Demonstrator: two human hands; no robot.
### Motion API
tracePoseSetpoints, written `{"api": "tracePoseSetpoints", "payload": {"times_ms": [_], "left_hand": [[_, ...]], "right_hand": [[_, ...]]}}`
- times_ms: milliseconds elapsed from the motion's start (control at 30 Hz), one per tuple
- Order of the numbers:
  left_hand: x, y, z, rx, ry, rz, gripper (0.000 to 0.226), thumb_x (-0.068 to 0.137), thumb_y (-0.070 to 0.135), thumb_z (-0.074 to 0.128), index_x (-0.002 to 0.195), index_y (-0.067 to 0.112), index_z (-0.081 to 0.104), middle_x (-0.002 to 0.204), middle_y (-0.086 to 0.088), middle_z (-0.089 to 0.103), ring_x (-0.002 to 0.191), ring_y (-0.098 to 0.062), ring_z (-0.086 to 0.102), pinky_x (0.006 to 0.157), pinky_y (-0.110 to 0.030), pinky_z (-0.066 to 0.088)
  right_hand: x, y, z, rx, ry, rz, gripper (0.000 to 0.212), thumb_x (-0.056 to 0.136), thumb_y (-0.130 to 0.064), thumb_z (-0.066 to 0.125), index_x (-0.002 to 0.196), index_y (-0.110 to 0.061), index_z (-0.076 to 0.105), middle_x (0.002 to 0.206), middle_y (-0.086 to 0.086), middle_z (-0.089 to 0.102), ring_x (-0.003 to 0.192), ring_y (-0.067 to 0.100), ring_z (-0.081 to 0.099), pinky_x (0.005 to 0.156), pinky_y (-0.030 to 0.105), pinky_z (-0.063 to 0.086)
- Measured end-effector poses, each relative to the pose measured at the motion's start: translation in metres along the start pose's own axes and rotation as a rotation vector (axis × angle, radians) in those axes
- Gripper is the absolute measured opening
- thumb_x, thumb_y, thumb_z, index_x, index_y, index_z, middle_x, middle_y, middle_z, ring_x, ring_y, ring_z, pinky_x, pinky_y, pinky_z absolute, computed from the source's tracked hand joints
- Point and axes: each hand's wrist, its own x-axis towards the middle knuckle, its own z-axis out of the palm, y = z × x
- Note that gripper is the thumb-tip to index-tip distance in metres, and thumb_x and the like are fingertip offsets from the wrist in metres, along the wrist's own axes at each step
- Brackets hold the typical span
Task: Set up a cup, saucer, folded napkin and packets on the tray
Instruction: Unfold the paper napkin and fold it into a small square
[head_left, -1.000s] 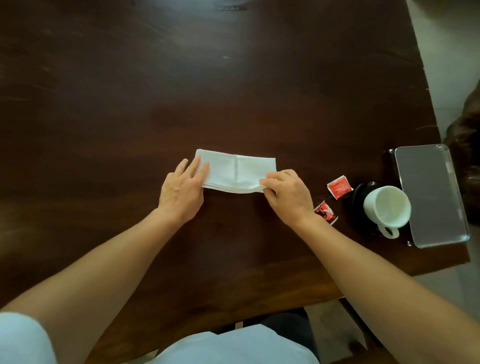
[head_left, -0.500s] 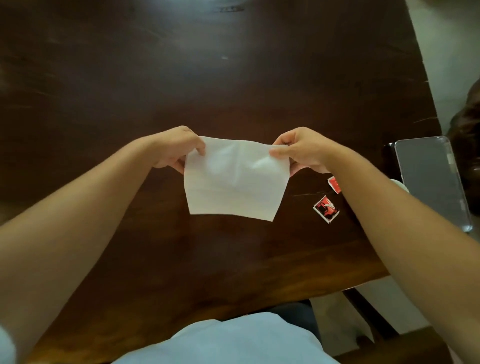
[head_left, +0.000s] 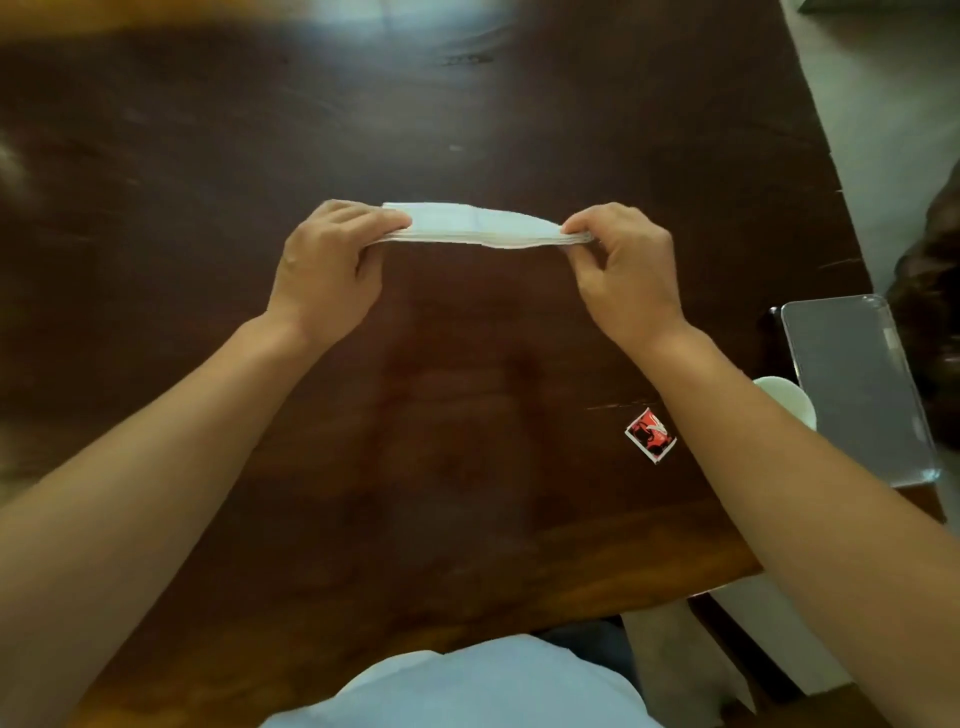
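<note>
A white paper napkin (head_left: 478, 227) is stretched flat and nearly edge-on between both hands, above the middle of the dark wooden table (head_left: 467, 130). My left hand (head_left: 332, 265) pinches its left end, and my right hand (head_left: 621, 265) pinches its right end. One red packet (head_left: 651, 434) lies on the table beside my right forearm. Only the rim of the white cup (head_left: 789, 402) shows past that forearm. The silver tray (head_left: 862, 389) lies at the table's right edge with nothing visible on it. The saucer and a second packet are hidden.
The table's right edge runs down past the tray, with pale floor (head_left: 893, 104) beyond it. A dark brown object (head_left: 930, 291) sits off the table, right of the tray. The near table edge is close to my body.
The napkin lay folded on the table, was then lifted and held hanging open, and is now held level as a thin strip. Both hands have moved wider apart.
</note>
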Motion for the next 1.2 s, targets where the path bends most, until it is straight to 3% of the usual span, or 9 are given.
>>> {"api": "tracePoseSetpoints", "payload": {"times_ms": [100,300,400,500,600,800,933,1067,1200], "left_hand": [[-0.033,-0.001,0.013,0.062,-0.136,-0.048,0.042,0.085,-0.012,0.053,0.117,0.005,0.075,0.115,-0.015,0.074,0.111,-0.039,0.065,0.096,-0.047,0.053],[-0.118,-0.009,0.058,0.068,-0.873,-0.294,0.031,0.101,0.014,0.053,0.115,0.027,0.077,0.115,-0.003,0.076,0.109,-0.027,0.070,0.093,-0.043,0.056],[-0.139,-0.016,0.071,0.022,-1.075,-0.436,0.030,0.100,0.015,0.054,0.114,0.029,0.076,0.113,0.002,0.074,0.105,-0.023,0.069,0.094,-0.040,0.056],[-0.139,-0.025,0.076,-0.103,-0.990,-0.606,0.022,0.099,0.017,0.056,0.103,0.020,0.077,0.100,-0.001,0.074,0.095,-0.022,0.068,0.077,-0.033,0.056],[-0.130,-0.034,0.077,-0.214,-0.783,-0.718,0.017,0.097,0.028,0.062,0.096,0.016,0.074,0.088,0.000,0.072,0.082,-0.013,0.066,0.060,-0.026,0.046],[-0.118,-0.042,0.099,-0.738,-0.170,-1.004,0.007,0.098,0.034,0.063,0.102,0.029,0.066,0.105,0.009,0.069,0.094,-0.007,0.069,0.068,-0.019,0.056],[-0.124,-0.040,0.125,-0.703,-0.197,-1.056,0.016,0.101,0.040,0.057,0.104,0.026,0.063,0.104,0.006,0.070,0.090,-0.008,0.072,0.069,-0.027,0.060],[-0.123,-0.039,0.141,-0.395,-0.228,-0.993,0.025,0.104,0.046,0.046,0.088,0.027,0.051,0.090,0.010,0.063,0.079,-0.008,0.064,0.058,-0.027,0.050],[-0.122,-0.040,0.150,-0.286,-0.196,-0.923,0.032,0.106,0.044,0.040,0.081,0.023,0.041,0.075,0.006,0.055,0.062,-0.011,0.054,0.047,-0.029,0.039]], "right_hand": [[-0.031,0.004,0.014,-0.028,-0.122,0.024,0.012,0.087,-0.003,0.066,0.097,-0.005,0.073,0.098,0.011,0.072,0.096,0.030,0.064,0.083,0.037,0.050],[-0.117,0.015,0.057,-0.070,-0.724,0.309,0.007,0.093,-0.014,0.060,0.093,-0.015,0.067,0.094,0.006,0.067,0.089,0.029,0.062,0.072,0.037,0.050],[-0.138,0.018,0.067,-0.003,-0.976,0.395,0.008,0.096,-0.019,0.060,0.093,-0.026,0.060,0.093,-0.001,0.061,0.086,0.022,0.062,0.069,0.031,0.046],[-0.135,0.022,0.072,0.049,-0.992,0.476,0.002,0.097,-0.023,0.060,0.098,-0.025,0.061,0.098,-0.001,0.061,0.091,0.019,0.061,0.071,0.029,0.044],[-0.120,0.028,0.079,0.069,-0.822,0.539,0.015,0.098,-0.027,0.058,0.110,-0.020,0.064,0.102,-0.002,0.060,0.095,0.016,0.059,0.073,0.030,0.042],[-0.095,0.031,0.110,0.466,-0.355,0.795,0.017,0.092,-0.036,0.068,0.100,-0.023,0.061,0.094,-0.007,0.069,0.079,0.002,0.066,0.053,0.011,0.045],[-0.112,0.033,0.132,0.371,-0.440,0.897,0.012,0.098,-0.034,0.058,0.099,-0.022,0.059,0.096,-0.006,0.067,0.083,0.007,0.066,0.061,0.025,0.055],[-0.121,0.037,0.144,0.148,-0.424,0.873,0.020,0.105,-0.039,0.037,0.097,-0.023,0.048,0.087,-0.007,0.057,0.077,0.009,0.057,0.052,0.026,0.041],[-0.119,0.040,0.157,-0.101,-0.432,0.827,0.024,0.107,-0.037,0.026,0.095,-0.021,0.040,0.081,0.000,0.058,0.077,0.027,0.059,0.060,0.040,0.043]]}}
